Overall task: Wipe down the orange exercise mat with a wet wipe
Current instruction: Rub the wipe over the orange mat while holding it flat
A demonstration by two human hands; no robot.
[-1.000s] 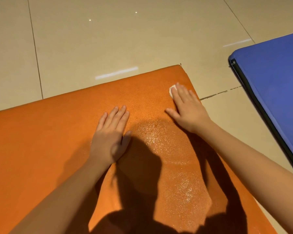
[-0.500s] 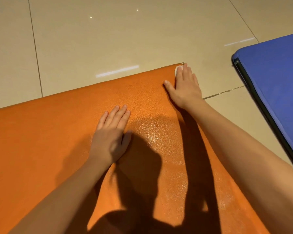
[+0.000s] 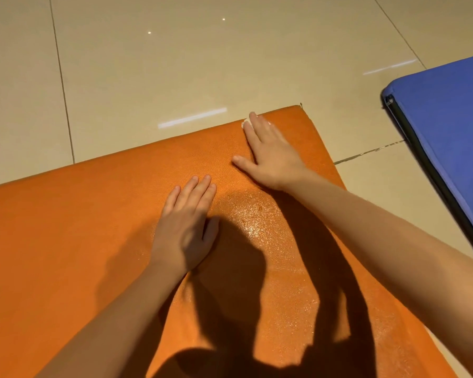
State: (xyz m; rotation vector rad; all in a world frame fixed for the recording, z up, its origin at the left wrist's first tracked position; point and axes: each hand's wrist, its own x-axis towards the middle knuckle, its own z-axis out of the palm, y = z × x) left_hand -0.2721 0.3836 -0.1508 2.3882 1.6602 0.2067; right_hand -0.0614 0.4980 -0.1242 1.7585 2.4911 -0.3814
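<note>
Pale glossy floor tiles [image 3: 175, 64] carry the orange exercise mat [image 3: 66, 241], which fills the lower part of our view with its far right corner just ahead of us.

Our right hand [image 3: 271, 154] lies flat on the mat near its far edge, fingers straight, pressing the wet wipe [image 3: 247, 122] down beneath the fingertips. Only a small white scrap of it shows past them. Our left hand [image 3: 186, 227] is also flat and palm down, fingers straight and together. It holds nothing and sits nearer to us, a little left of the right hand. We take it to be steadying the mat.

Between our two arms, and running back toward us along the right side, the surface glistens with a wet sheen [image 3: 257, 227]. The broad stretch left of the left hand looks matte, so we judge it not yet wiped. A blue mat [image 3: 448, 132] lies on the floor well apart to the right.

We read this as mid-wipe, with the far right end in hand and most of the mat left to do. The next stroke calls for even, flat pressure so the wipe does not slip out from under the fingers. It should overlap the damp band and work leftward, and the bracing hand will need to shift clear.
</note>
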